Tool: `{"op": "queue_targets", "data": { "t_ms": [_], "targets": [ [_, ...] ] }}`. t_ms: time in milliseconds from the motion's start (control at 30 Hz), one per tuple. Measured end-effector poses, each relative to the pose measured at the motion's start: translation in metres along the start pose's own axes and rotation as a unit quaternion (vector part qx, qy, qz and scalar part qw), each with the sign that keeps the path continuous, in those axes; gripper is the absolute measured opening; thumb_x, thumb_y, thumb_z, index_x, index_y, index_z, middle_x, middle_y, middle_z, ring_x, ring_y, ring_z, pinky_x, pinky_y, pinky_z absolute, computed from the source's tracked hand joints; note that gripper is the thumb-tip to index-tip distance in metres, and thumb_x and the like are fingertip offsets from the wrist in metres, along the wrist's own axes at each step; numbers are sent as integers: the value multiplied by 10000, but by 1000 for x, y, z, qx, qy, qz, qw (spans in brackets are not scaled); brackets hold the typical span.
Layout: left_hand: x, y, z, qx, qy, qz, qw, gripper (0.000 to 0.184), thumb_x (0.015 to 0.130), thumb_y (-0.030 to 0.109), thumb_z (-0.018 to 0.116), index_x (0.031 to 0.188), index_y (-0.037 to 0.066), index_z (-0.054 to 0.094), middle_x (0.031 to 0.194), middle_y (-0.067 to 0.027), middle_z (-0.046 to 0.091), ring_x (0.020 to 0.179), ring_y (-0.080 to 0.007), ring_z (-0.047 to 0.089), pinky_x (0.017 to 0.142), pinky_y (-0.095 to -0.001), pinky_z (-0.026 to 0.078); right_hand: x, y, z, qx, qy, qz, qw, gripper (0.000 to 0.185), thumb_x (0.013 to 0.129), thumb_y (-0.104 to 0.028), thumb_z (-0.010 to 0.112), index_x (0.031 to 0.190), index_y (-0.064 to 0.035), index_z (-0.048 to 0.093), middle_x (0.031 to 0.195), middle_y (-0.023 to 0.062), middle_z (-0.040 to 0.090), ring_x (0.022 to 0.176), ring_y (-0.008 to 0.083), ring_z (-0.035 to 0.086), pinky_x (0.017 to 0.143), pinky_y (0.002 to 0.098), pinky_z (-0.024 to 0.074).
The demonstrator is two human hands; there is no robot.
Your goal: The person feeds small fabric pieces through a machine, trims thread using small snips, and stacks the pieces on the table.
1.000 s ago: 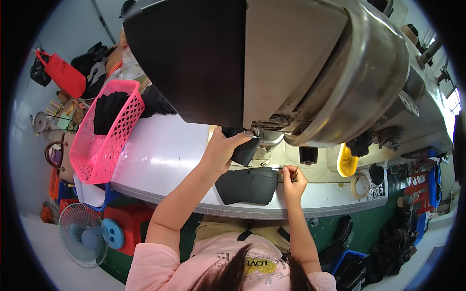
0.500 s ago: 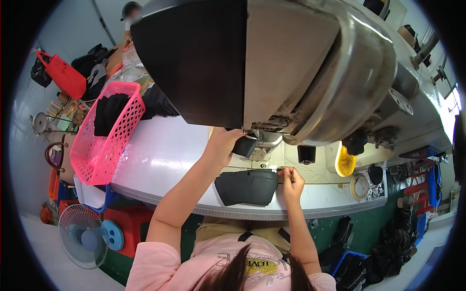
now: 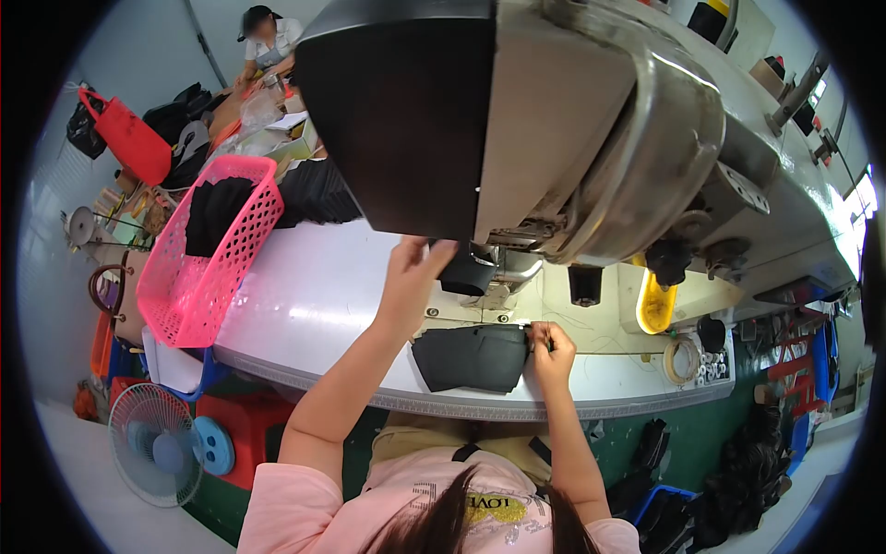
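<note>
Just left of the middle of the frame, the left grip [image 3: 413, 272] is raised toward the machine, forearm slanting up from the lower left, fingers bent and the thumb side next to a smooth, curved black piece [image 3: 468, 277]. The machine head hides the fingertips, so whether they are closed on that piece I cannot tell. Right of centre and lower, the right grip [image 3: 554, 351] has curled fingers, with thumb and fingertips near the right edge of a dark panel [image 3: 473, 357]; what may be between them is too small to make out. The panel looks matte and lies below the frame's centre with slanting ends.

Under it, the table [image 3: 305, 300] is white and glossy, with a marked strip along its curved front edge. The sewing machine [image 3: 544, 120] fills the upper middle: a flat black plate beside worn, rounded metal. Right of centre sits a long yellow tray [image 3: 656, 305] with rounded ends; farther right, a pale ring-shaped roll [image 3: 681, 359]. At left, a pink plastic basket [image 3: 175, 319] with perforated walls contains black fabric [image 3: 215, 217].
</note>
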State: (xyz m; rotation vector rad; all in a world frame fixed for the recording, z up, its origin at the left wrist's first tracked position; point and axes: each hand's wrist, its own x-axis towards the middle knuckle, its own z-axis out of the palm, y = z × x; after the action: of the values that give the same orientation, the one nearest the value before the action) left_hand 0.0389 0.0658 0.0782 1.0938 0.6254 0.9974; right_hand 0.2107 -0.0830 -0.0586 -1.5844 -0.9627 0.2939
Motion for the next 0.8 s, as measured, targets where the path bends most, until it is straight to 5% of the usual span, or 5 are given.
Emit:
{"op": "queue_targets", "data": {
  "t_ms": [233, 367, 467, 667, 800],
  "targets": [
    [23, 18, -37, -25, 143, 167, 975, 52, 802, 41, 582, 837, 18, 613, 797, -30, 615, 610, -80, 552, 566, -199, 446, 1, -4, 0, -37, 0, -41, 998, 82, 812, 26, 523, 734, 25, 548, 609, 29, 506, 569, 73, 438, 532, 226, 386],
    [42, -48, -71, -74, 232, -26, 970, 96, 794, 18, 557, 887, 7, 579, 808, -71, 612, 647, -127, 588, 562, -261, 485, 2, -2, 4, -45, 1, -62, 997, 138, 837, -26, 554, 709, 23, 536, 586, 31, 475, 558, 83, 418, 529, 231, 375],
    [46, -71, -50, -98, 177, -81, 976, 137, 818, 52, 579, 945, 2, 568, 883, -77, 615, 762, -166, 611, 625, -288, 503, 2, -7, 4, -63, -4, -52, 997, 183, 853, -71, 575, 700, 19, 532, 575, 35, 461, 555, 89, 410, 526, 238, 370],
    [101, -102, -14, -92, 35, -22, 995, 174, 865, 177, 561, 1005, 77, 537, 885, -12, 573, 760, -116, 557, 641, -251, 457, 0, -9, 3, -50, -1, -41, 998, 182, 853, -73, 574, 703, 22, 534, 576, 46, 456, 552, 102, 412, 516, 252, 361],
    [97, -104, -5, -78, 87, -16, 993, 162, 867, 249, 570, 900, 103, 508, 768, 41, 499, 638, -80, 462, 558, -238, 383, 2, -14, 1, -61, 21, -88, 994, 109, 799, -26, 606, 717, 20, 551, 635, 69, 489, 554, 149, 454, 511, 260, 373]
  ]
}}
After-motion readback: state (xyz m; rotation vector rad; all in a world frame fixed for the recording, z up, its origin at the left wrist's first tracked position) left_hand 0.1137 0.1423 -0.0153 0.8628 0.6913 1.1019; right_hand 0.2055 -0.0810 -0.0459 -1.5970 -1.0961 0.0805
